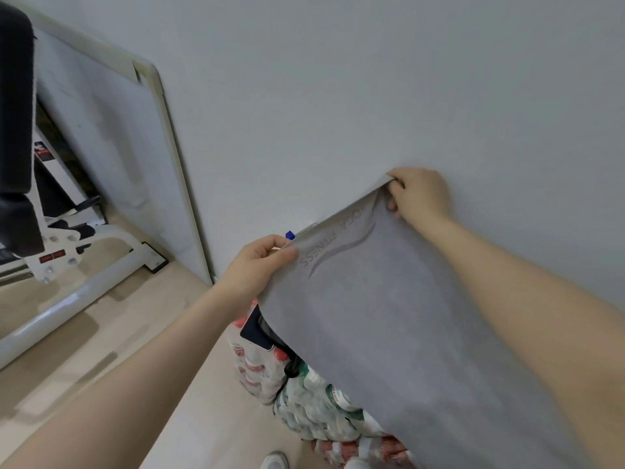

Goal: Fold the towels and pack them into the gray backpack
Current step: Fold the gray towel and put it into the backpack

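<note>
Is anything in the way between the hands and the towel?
No. The left hand and the right hand each already pinch a top corner of the gray towel, holding it up spread out. The backpack is not in view.

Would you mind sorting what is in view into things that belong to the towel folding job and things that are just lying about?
Part of the job:
- gray towel, held up by its top corners
- left hand and right hand, each gripping a corner

Just lying about:
- white exercise machine
- framed white panel leaning on the wall
- shrink-wrapped bottle packs on the floor
</note>
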